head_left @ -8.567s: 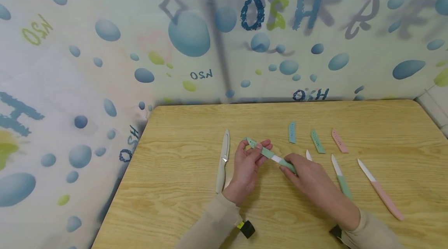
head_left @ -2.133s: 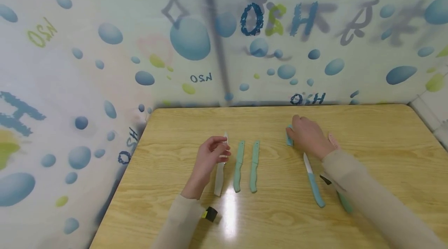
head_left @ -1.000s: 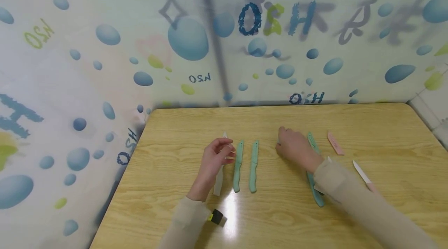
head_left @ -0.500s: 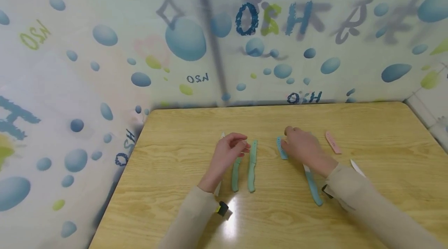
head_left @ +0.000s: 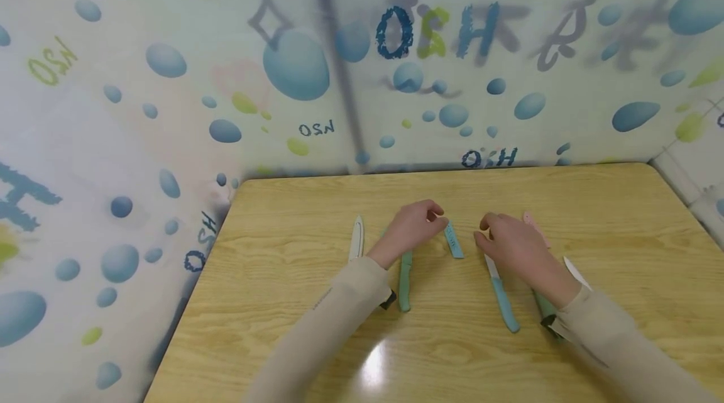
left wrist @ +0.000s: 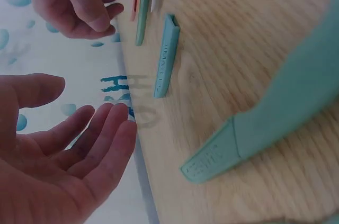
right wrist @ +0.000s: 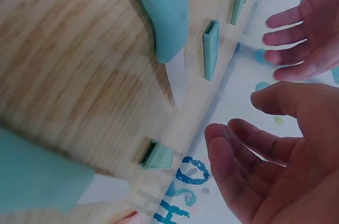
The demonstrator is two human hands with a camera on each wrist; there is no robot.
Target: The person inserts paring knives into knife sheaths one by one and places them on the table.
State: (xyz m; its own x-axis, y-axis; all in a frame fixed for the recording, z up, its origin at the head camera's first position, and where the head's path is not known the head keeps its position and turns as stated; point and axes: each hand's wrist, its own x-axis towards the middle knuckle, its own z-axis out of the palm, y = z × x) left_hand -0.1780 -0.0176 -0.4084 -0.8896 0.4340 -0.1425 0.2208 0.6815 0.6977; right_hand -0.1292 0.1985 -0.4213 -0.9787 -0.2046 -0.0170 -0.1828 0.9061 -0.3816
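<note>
My left hand point(head_left: 410, 230) holds nothing, its fingertips right beside a blue blade sheath point(head_left: 454, 241) on the table. In the left wrist view its fingers are loosely bent and apart from the sheath. The right hand point(head_left: 517, 252), also holding nothing, hovers near the tip of a blue-handled knife point(head_left: 503, 302) with a bare white blade. Under the right forearm lies a green-handled knife point(head_left: 545, 305), partly hidden. A green sheath point(right wrist: 159, 155) shows beyond it in the right wrist view. A pink sheath point(head_left: 537, 228) is half covered by the right hand.
On the left lie a white sheathed knife point(head_left: 356, 238) and a green sheathed knife point(head_left: 405, 283); my left arm covers parts of both and hides another green one. A bare white blade point(head_left: 575, 272) sticks out beside the right sleeve. A patterned wall point(head_left: 317, 132) stands behind the wooden table point(head_left: 271, 252).
The green knife once held in both hands lies sheathed on the left. The blue sheath has shifted leftward and nearer. Lately the right hand has left it, moving right; the left hand has moved right towards it.
</note>
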